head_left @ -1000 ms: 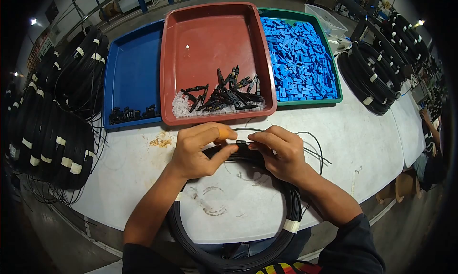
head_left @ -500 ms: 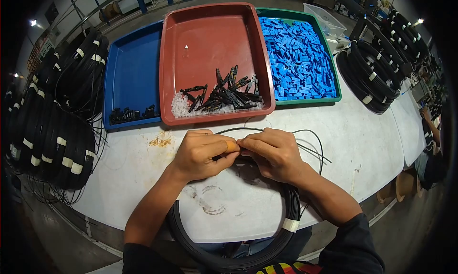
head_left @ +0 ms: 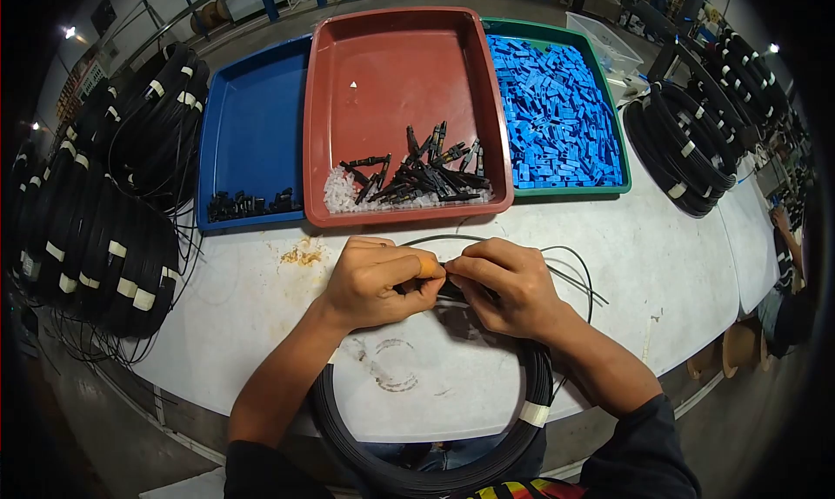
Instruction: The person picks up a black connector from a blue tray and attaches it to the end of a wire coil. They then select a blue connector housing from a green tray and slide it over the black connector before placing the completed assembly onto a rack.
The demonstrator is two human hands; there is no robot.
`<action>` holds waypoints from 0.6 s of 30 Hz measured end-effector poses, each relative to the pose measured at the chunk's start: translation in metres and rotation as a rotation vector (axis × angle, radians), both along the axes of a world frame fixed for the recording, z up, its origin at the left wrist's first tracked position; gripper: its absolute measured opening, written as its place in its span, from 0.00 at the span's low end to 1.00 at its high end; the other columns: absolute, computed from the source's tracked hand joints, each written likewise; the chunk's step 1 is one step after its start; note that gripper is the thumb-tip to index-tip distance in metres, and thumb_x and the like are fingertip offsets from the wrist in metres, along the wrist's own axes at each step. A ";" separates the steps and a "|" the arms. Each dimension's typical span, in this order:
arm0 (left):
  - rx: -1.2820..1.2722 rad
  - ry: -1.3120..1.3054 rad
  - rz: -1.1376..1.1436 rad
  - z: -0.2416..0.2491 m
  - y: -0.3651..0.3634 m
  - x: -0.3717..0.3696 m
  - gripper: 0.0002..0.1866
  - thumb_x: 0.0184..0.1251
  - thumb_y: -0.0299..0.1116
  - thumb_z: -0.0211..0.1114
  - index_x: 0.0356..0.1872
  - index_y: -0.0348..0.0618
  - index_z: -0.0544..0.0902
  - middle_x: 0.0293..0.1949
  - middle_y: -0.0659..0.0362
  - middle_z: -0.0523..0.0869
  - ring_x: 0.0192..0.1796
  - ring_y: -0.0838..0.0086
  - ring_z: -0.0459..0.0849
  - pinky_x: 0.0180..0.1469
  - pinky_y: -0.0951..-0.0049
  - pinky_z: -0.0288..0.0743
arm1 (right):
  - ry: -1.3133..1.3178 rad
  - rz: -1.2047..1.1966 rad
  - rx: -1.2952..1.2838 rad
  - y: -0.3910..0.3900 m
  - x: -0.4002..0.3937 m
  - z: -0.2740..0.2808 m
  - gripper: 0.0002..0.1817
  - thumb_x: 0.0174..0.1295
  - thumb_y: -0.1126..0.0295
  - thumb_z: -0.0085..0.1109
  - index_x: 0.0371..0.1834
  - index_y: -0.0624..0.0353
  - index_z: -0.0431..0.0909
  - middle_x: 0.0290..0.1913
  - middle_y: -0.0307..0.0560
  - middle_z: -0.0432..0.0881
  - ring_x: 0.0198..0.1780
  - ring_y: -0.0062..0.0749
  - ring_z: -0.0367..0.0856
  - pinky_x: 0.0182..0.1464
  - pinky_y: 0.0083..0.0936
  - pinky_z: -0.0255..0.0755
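A white worktable (head_left: 222,325) curves across a workshop. Above its near half, a small dark piece (head_left: 445,270) sits at the meeting point of two sets of fingertips, most of it hidden by them. The left hand (head_left: 378,280), with an orange wrap (head_left: 427,265) on one finger, is pinched on one end; the right hand (head_left: 511,283) is clamped on the other, thumb against fingers. The two nearly touch, probably because so small a piece needs steadying from both sides.

Around and beneath the forearms lies a black cable coil (head_left: 325,412), bound with white tape (head_left: 535,414), seemingly to keep its turns together. Its near side overhangs the table edge above the lap; loose cable (head_left: 578,282) loops out past the right hand.

Just beyond stand a blue tray (head_left: 252,125), a red tray (head_left: 391,73) and a green tray (head_left: 570,192), side by side, presumably for easy reach and sorting: black bits, dark connectors (head_left: 430,173) with translucent pieces (head_left: 342,193), and blue clips (head_left: 561,116). Further taped coils flank both sides.
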State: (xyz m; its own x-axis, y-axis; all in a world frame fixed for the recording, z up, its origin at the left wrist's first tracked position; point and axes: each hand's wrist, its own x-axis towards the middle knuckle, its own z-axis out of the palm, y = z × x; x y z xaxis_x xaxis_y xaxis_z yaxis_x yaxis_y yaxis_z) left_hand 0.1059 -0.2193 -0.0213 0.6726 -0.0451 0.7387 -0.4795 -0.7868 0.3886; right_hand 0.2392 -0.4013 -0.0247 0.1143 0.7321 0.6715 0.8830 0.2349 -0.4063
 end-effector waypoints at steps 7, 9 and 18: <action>-0.005 0.094 -0.026 0.003 0.003 -0.003 0.06 0.48 0.22 0.77 0.28 0.41 0.89 0.29 0.56 0.92 0.24 0.74 0.88 0.30 0.77 0.80 | 0.025 0.012 -0.028 0.000 0.001 -0.001 0.13 0.53 0.78 0.72 0.43 0.59 0.86 0.39 0.48 0.85 0.36 0.43 0.88 0.36 0.34 0.82; -0.023 0.107 -0.044 0.006 0.004 -0.005 0.06 0.48 0.22 0.76 0.29 0.40 0.89 0.30 0.55 0.92 0.27 0.72 0.90 0.32 0.75 0.82 | 0.042 0.010 -0.033 0.000 0.000 -0.002 0.13 0.53 0.78 0.72 0.43 0.60 0.86 0.40 0.48 0.85 0.36 0.43 0.88 0.36 0.34 0.82; -0.094 0.132 -0.070 0.008 0.005 -0.004 0.08 0.49 0.21 0.72 0.34 0.35 0.90 0.34 0.51 0.93 0.35 0.63 0.94 0.39 0.70 0.87 | 0.071 0.029 -0.054 -0.002 0.002 0.000 0.14 0.52 0.79 0.71 0.44 0.62 0.86 0.40 0.50 0.85 0.38 0.45 0.87 0.40 0.35 0.82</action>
State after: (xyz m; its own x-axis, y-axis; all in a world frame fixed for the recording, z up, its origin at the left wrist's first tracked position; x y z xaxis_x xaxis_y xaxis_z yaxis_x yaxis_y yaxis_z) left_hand 0.1022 -0.2142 -0.0128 0.7613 -0.0303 0.6477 -0.4723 -0.7103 0.5219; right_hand 0.2413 -0.4034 -0.0250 0.1380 0.7710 0.6217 0.8446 0.2362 -0.4805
